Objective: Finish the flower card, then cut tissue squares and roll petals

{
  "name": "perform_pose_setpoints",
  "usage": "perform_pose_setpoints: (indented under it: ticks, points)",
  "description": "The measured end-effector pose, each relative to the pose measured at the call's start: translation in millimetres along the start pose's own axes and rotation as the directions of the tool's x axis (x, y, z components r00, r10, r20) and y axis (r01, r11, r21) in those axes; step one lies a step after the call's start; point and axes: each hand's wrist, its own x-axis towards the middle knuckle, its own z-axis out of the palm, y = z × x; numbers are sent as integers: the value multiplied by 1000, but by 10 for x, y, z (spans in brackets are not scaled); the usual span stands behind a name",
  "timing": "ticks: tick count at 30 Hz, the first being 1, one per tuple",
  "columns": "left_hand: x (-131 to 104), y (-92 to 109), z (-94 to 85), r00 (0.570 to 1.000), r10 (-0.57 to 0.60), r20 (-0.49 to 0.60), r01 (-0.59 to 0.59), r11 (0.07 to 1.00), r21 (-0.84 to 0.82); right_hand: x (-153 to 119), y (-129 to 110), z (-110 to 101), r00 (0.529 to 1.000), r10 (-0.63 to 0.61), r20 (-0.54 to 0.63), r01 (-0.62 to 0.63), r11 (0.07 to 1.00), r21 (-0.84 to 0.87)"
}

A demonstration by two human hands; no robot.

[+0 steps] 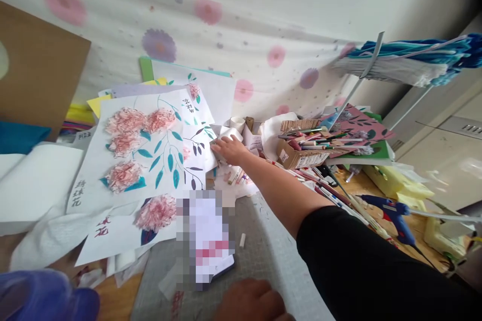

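My right hand (228, 150) reaches far forward past the papers, its fingers stretched out and apart over a small white object (230, 134) that I cannot name. Just behind it stands a stack of white paper cups (237, 123). Close to me, at the bottom edge, my left hand (250, 303) is curled with its knuckles up; its fingertips and anything in them are hidden. A phone (211, 235), blurred out by blocks, lies between the hands on a grey mat (256, 271). A short white stick (242, 240) is beside it.
Sheets with pink paper flowers (126, 175) and painted leaves spread to the left. On the right are a cardboard box (301, 155) of pens and brushes, a blue glue gun (393, 213) and a metal rack with blue strands (406, 55). Flowered cloth (256, 70) hangs behind.
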Motion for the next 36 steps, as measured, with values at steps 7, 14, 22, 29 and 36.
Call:
perform_pose_setpoints:
  ticks: [7,14,22,29,36]
  points:
    - [124,112,-437,978,-165,131,194,946,-259,-390,226,-475,960,209,-185,-200,978,66]
    - [206,298,-592,869,-412,276,464,871,-163,-1609,293,-962,761,453,-465,-310,883,354]
    - [211,353,-576,943,-312,114,322,942,-89,-2561,193,-805,632,640,-437,-293,719,631]
    - [191,358,-305,849,347,-398,-348,935,71,-1443,-74,-626,836,426,-347,-357,901,245]
    - [173,353,-438,899,300,-319,-291,954,78,-732,-446,-369,940,277,-200,-248,956,158]
